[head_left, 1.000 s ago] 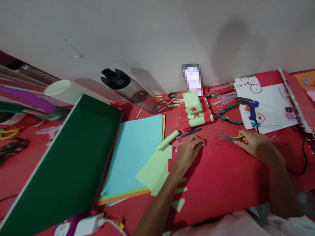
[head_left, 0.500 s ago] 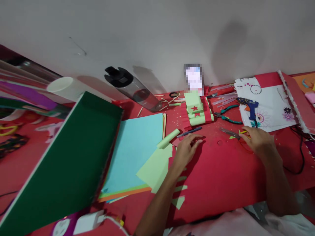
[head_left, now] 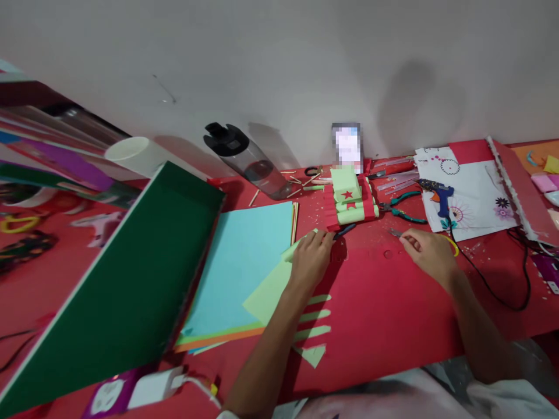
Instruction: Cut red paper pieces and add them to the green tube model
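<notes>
My left hand (head_left: 309, 257) reaches over a rolled strip of light green paper (head_left: 287, 254), its fingers bent and close together. A dark pen (head_left: 346, 231) lies at the fingertips, its near end hidden. What the left fingers grip, if anything, cannot be seen. My right hand (head_left: 430, 256) is closed over scissors (head_left: 452, 245). Their blade tip shows left of the fingers and a yellow handle shows on the right. Between the hands lies a large red sheet (head_left: 371, 314). Behind it sits a red and light green paper piece (head_left: 349, 201) with a red star.
Pliers (head_left: 406, 209) and a blue glue gun (head_left: 443, 198) lie back right, its black cord trailing near my right arm. Coloured sheets (head_left: 248, 256) and a green board (head_left: 117, 279) stand left. A leaning bottle (head_left: 257, 166) and a phone (head_left: 348, 145) are along the wall.
My left hand has moved left and forward onto the green roll and pen end. My right hand has moved left over the scissors, now covering their middle. The view has shifted slightly.
</notes>
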